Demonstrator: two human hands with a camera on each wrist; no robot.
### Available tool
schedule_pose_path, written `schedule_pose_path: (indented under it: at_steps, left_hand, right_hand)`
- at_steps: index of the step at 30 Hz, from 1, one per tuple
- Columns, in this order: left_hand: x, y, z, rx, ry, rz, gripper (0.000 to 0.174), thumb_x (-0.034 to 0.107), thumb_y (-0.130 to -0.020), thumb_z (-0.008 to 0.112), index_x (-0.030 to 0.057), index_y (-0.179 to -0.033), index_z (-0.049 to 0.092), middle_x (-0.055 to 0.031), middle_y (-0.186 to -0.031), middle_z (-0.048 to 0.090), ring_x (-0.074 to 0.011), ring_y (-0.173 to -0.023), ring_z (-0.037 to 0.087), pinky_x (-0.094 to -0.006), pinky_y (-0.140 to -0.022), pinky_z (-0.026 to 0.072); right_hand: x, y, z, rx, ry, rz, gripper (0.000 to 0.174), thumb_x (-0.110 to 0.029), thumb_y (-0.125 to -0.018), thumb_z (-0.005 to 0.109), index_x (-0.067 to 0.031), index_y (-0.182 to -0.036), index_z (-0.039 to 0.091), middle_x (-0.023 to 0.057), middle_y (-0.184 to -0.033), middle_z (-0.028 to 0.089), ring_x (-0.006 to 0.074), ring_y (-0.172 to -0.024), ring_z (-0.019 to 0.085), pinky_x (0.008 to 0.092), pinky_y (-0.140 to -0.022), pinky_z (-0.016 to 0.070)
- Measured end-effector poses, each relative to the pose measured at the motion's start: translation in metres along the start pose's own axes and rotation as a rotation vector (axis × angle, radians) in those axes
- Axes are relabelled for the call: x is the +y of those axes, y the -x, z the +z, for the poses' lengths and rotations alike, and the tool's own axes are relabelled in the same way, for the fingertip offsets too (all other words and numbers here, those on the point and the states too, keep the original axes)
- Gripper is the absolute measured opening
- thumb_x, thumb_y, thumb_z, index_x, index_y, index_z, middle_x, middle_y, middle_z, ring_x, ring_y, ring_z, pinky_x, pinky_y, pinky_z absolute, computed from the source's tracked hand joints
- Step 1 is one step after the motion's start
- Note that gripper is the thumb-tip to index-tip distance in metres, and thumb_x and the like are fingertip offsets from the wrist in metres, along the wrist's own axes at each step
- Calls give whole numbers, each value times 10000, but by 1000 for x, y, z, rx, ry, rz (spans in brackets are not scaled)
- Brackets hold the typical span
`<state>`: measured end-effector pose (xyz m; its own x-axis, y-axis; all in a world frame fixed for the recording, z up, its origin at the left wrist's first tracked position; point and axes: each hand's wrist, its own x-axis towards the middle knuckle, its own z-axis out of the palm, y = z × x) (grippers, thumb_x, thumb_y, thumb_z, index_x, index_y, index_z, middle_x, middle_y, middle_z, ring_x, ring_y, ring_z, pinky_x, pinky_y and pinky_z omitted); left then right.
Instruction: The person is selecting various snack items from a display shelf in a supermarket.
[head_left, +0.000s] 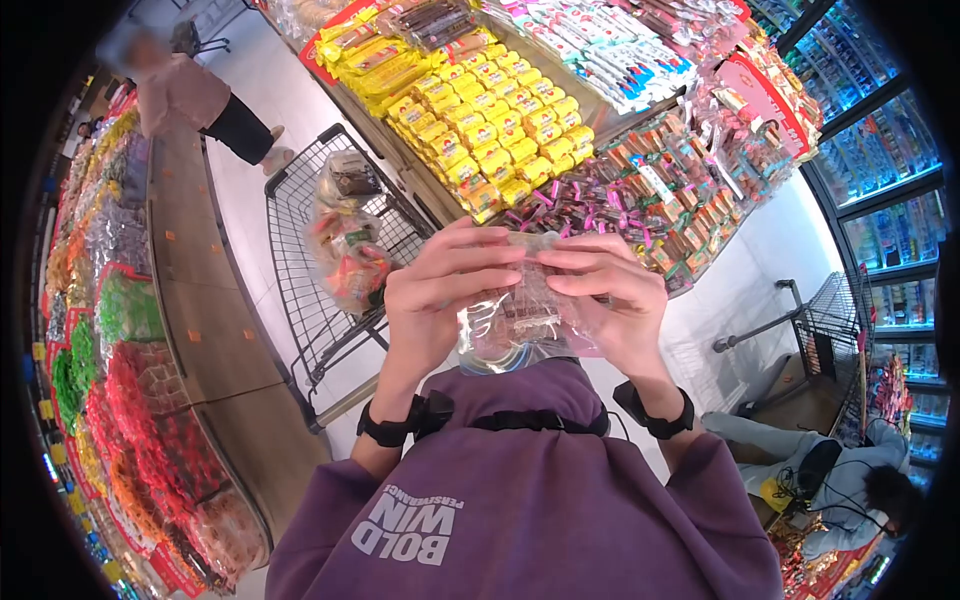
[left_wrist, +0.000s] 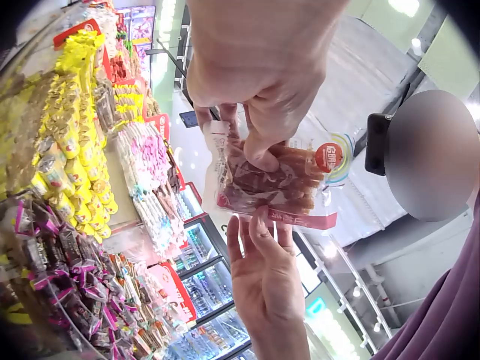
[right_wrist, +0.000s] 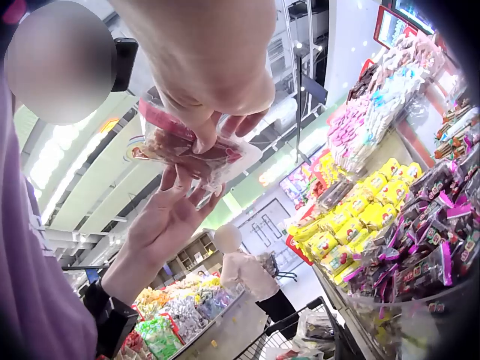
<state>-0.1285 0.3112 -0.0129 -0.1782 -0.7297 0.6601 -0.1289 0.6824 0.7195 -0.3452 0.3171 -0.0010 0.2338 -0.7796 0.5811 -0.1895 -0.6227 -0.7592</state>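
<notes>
A clear plastic snack bag (head_left: 530, 318) hangs in front of the chest between both hands. Reddish-brown strips fill the bag (left_wrist: 296, 180) in the left wrist view, which also shows a round red label and a pinkish-red band along one edge. My left hand (head_left: 436, 288) pinches one side, its thumb pressed on the face and its fingers behind. On the opposite side my right hand (head_left: 618, 290) grips the edge between thumb and fingers. The right wrist view shows the bag (right_wrist: 184, 150) tilted, partly covered by the right hand.
A wire shopping cart (head_left: 300, 260) with bagged goods stands ahead to the left. Beyond the hands lie yellow packs (head_left: 490, 130) and dark purple-wrapped sweets (head_left: 575, 208). One person (head_left: 195, 95) stands at far left; another (head_left: 850, 480) is low at right, near a second cart (head_left: 835, 310).
</notes>
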Motion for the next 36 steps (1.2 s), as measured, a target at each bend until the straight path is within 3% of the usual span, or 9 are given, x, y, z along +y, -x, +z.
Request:
schedule_pose_path:
  at_steps: [6, 11, 14, 21, 24, 27, 29, 32, 36]
  left_hand:
    - [0, -24, 42, 3, 16, -56, 292, -59, -756, 728, 69, -1014, 779, -78, -1072, 758, -282, -1055, 687, -390, -979, 492]
    - [-7, -29, 77, -1, 130, -391, 301, -15, -824, 757, -20, -1117, 688, -87, -1021, 740, -142, -940, 683, -281, -819, 535]
    - [0, -39, 105, 19, 316, -565, 372, 34, -882, 754, -53, -1214, 611, -59, -992, 709, -64, -919, 644, -245, -764, 541]
    - [-3, -61, 146, -17, 476, -652, 411, 23, -877, 755, -36, -1239, 568, -67, -1086, 692, -81, -946, 652, -251, -794, 548]
    - [-9, -68, 161, 7, 392, -634, 398, 29, -871, 762, -35, -1216, 573, -69, -1088, 692, -82, -937, 655, -248, -783, 548]
    - [-12, -74, 181, 72, 251, -607, 359, 21, -869, 763, -41, -1167, 572, -67, -1075, 668, -84, -914, 637, -244, -758, 533]
    - [-13, -73, 189, 56, -34, -719, 325, 59, -841, 799, -21, -1092, 609, -70, -1055, 666, -84, -859, 641, -248, -706, 533]
    - [-13, -81, 208, 54, -244, -408, 348, 86, -784, 831, -4, -1070, 655, -96, -1067, 683, -115, -801, 672, -258, -679, 550]
    - [-14, -89, 227, -5, -356, -198, 410, 71, -734, 817, 27, -1128, 710, -127, -1120, 692, -239, -959, 685, -357, -841, 562]
  right_hand:
    - [24, -4, -39, 62, -143, 48, 206, 113, -759, 725, -26, -910, 707, 101, -1027, 759, 238, -965, 707, 359, -874, 525]
    - [38, 5, -72, 113, -145, 214, 241, 16, -841, 789, -9, -953, 577, 54, -880, 685, 106, -835, 669, 268, -759, 532]
    - [36, -1, -86, 211, -419, 420, 311, 46, -856, 764, -26, -1012, 504, 70, -916, 680, 87, -835, 657, 241, -728, 523]
    - [65, 4, -120, 185, -520, 405, 330, 97, -875, 715, -36, -1024, 452, 64, -956, 650, 39, -808, 621, 201, -654, 497]
    - [74, 5, -128, 249, -494, 420, 297, 63, -854, 751, -23, -1025, 524, 96, -1020, 667, 71, -796, 646, 218, -661, 528]
    - [70, -8, -139, 245, 94, 272, 290, 18, -824, 788, -28, -1058, 623, 123, -1086, 682, 132, -837, 689, 247, -694, 570]
    - [77, -6, -146, 171, 89, 315, 349, -85, -843, 788, -40, -1165, 659, 171, -1234, 668, 251, -1006, 713, 319, -779, 600]
    - [88, 2, -153, 62, 43, 312, 444, -131, -914, 724, 25, -1305, 584, 234, -1296, 637, 307, -1073, 704, 356, -827, 594]
    - [92, 4, -171, 41, -388, 570, 397, -80, -964, 658, 59, -1321, 553, 152, -1112, 702, 138, -956, 670, 301, -839, 565]
